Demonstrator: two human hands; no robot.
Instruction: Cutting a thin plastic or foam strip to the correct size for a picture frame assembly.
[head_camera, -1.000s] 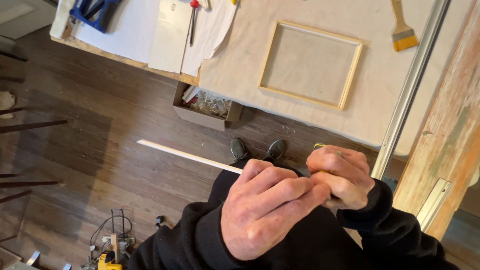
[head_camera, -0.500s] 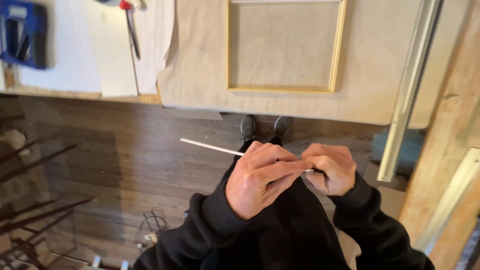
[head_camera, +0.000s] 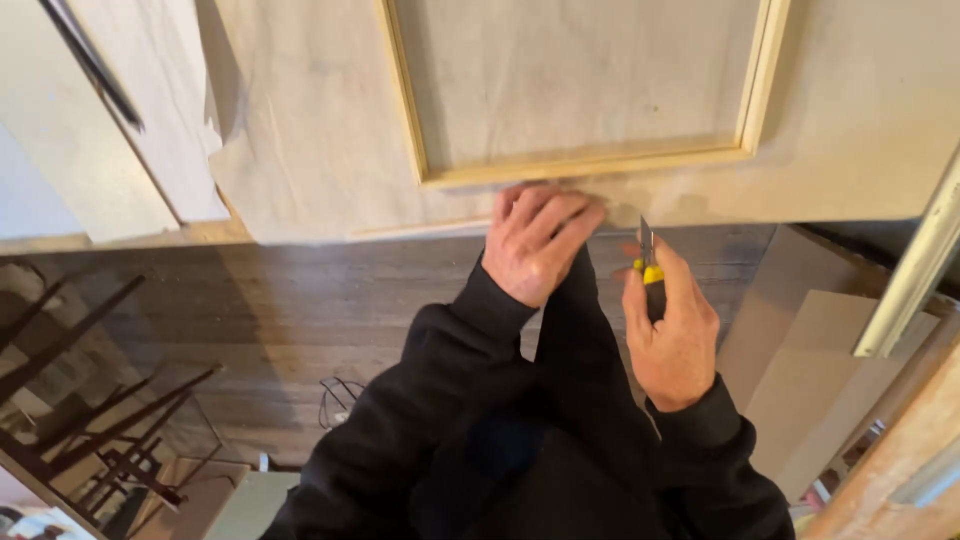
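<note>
The left hand (head_camera: 535, 240) lay at the centre of the frame, palm down, with its fingers curled over the front edge of the bench (head_camera: 300, 190). Whether anything was pinned beneath it could not be told. It rested just below the bottom rail of the pale wooden frame (head_camera: 580, 163), which lay flat on the bench in the upper centre of the frame.

The right hand (head_camera: 672, 335), right of centre, was closed around a utility knife (head_camera: 647, 258) with a yellow body. The blade pointed up toward the bench edge, just right of the left hand's fingertips. The blade tip appeared near the edge; contact could not be confirmed.

Judged from this arrangement, the step in hand was positioning for a cut or trim at the bench edge, the left hand steadying while the right brought the knife in. The next move would call for the blade to meet the edge squarely, clear of the left fingers, with the left hand's pressure held steady.

Dark floorboards (head_camera: 300, 320) filled the middle left. A metal rail (head_camera: 915, 290) ran along the right edge.
</note>
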